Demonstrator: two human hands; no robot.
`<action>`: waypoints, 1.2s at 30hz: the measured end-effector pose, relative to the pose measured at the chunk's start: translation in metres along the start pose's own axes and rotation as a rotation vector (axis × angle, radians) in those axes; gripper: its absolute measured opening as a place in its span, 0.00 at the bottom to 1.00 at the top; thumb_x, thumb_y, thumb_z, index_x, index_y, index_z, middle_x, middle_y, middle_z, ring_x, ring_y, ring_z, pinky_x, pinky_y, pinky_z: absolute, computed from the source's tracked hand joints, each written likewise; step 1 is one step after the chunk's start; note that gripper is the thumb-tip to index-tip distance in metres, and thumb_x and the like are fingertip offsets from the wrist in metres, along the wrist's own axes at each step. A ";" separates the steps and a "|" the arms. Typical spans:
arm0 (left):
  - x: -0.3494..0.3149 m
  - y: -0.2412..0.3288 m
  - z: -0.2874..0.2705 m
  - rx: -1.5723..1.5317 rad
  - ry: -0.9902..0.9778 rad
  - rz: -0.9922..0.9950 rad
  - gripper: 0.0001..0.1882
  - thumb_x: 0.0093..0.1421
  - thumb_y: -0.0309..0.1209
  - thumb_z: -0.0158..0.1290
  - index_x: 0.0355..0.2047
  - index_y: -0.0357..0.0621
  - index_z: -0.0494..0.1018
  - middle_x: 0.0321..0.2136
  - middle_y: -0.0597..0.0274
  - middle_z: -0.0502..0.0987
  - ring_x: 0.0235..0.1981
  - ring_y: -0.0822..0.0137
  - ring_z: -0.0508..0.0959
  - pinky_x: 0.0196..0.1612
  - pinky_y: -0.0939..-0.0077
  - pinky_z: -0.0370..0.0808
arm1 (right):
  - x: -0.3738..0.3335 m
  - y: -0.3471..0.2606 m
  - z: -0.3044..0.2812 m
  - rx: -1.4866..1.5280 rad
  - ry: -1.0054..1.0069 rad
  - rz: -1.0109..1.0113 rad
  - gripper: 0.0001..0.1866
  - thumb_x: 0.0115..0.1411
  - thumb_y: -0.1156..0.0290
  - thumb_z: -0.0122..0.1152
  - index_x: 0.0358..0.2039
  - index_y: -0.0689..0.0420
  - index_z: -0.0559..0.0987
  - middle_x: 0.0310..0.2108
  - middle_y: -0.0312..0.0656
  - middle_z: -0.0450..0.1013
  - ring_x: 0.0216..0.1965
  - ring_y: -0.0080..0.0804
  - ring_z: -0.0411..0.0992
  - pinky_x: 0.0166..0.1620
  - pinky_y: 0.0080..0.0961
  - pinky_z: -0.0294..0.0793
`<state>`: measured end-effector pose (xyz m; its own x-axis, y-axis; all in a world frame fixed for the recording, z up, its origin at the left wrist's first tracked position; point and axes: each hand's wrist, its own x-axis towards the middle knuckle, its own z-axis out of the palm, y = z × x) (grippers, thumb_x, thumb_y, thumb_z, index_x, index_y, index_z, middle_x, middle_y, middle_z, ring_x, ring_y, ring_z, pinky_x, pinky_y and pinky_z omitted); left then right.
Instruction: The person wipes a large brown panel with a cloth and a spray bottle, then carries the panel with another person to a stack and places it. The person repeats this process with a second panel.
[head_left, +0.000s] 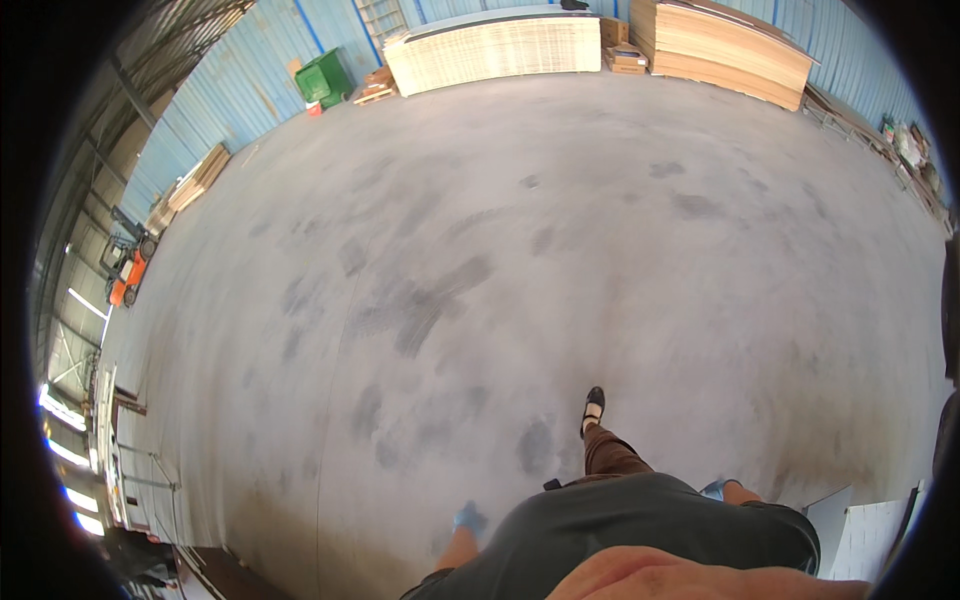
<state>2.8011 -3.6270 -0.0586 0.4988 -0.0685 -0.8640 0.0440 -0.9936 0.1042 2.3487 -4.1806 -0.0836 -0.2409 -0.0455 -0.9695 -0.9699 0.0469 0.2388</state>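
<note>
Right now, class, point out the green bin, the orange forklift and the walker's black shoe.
green bin (pixel 323 78), head view, front wall
orange forklift (pixel 126 272), head view, orange body
black shoe (pixel 593 409), head view, upper

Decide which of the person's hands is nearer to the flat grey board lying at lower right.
Right. The right hand hangs just left of the grey board; the left hand is across the body.

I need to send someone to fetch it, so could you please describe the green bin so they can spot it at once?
Look to the far blue corrugated wall at the end of the concrete floor. Left of the long pale stack of sheets, a green bin stands against that wall. It is the only green thing there; its neighbours are brown wooden pallets and cream or tan board stacks.
</note>
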 end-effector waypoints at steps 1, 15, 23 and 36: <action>0.014 0.034 -0.021 -0.269 -0.004 -0.045 0.29 0.63 0.48 0.56 0.60 0.50 0.68 0.55 0.53 0.76 0.56 0.54 0.75 0.56 0.56 0.73 | 0.003 -0.012 -0.020 0.084 0.071 -0.032 0.31 0.69 0.46 0.49 0.62 0.56 0.72 0.55 0.52 0.76 0.50 0.49 0.78 0.52 0.50 0.75; 0.210 0.455 -0.224 -0.216 0.078 0.225 0.26 0.64 0.49 0.54 0.52 0.42 0.70 0.39 0.45 0.81 0.40 0.49 0.82 0.40 0.54 0.79 | -0.282 -0.593 -0.450 0.012 0.626 -1.046 0.30 0.65 0.46 0.49 0.57 0.56 0.77 0.60 0.50 0.72 0.63 0.49 0.66 0.66 0.38 0.64; 0.321 0.692 -0.380 -0.140 0.067 0.121 0.24 0.68 0.50 0.47 0.49 0.41 0.72 0.35 0.46 0.78 0.34 0.47 0.79 0.31 0.51 0.76 | -0.220 -0.718 -0.646 -0.220 0.717 -0.830 0.27 0.64 0.46 0.53 0.44 0.59 0.81 0.47 0.59 0.77 0.51 0.56 0.74 0.54 0.44 0.73; 0.526 1.439 -0.699 -0.975 -0.018 0.552 0.24 0.66 0.49 0.54 0.52 0.43 0.69 0.38 0.56 0.80 0.31 0.62 0.81 0.34 0.65 0.78 | -0.111 -0.744 -0.916 -0.067 0.214 -0.216 0.32 0.66 0.42 0.46 0.44 0.62 0.82 0.42 0.53 0.81 0.46 0.52 0.79 0.53 0.45 0.76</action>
<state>3.7317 -5.0297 -0.0184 0.6470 -0.4874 -0.5864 0.4841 -0.3316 0.8098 3.0655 -5.1246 -0.1025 -0.0243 -0.2565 -0.9662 -0.9979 -0.0520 0.0389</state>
